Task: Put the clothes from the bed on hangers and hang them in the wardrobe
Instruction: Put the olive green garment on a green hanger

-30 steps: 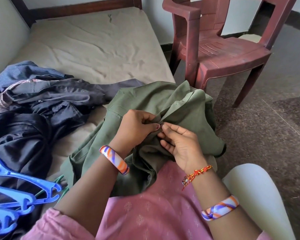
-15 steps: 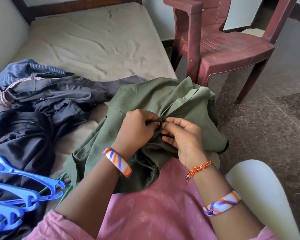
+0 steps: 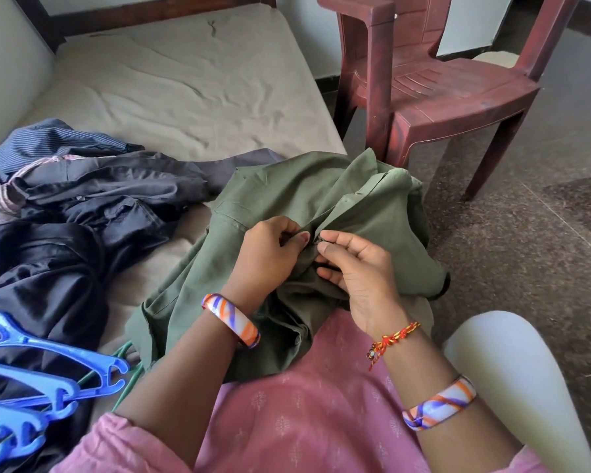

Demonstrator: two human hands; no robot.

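Early in the task, by the look of it: green shirt (image 3: 287,206) on the lap at 6 o'clock, pinched at its placket by left hand (image 3: 270,247) and right hand (image 3: 355,268) (likely buttoning). Dark clothes (image 3: 82,213) heaped at 9 o'clock, blue hangers (image 3: 41,380) at 8 o'clock, none yet hung.

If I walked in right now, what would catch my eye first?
Two hands, left and right, pinch the front of a green shirt in the middle. Bright blue hangers lie at lower left beside a heap of dark clothes on the bed. A maroon chair stands at upper right.
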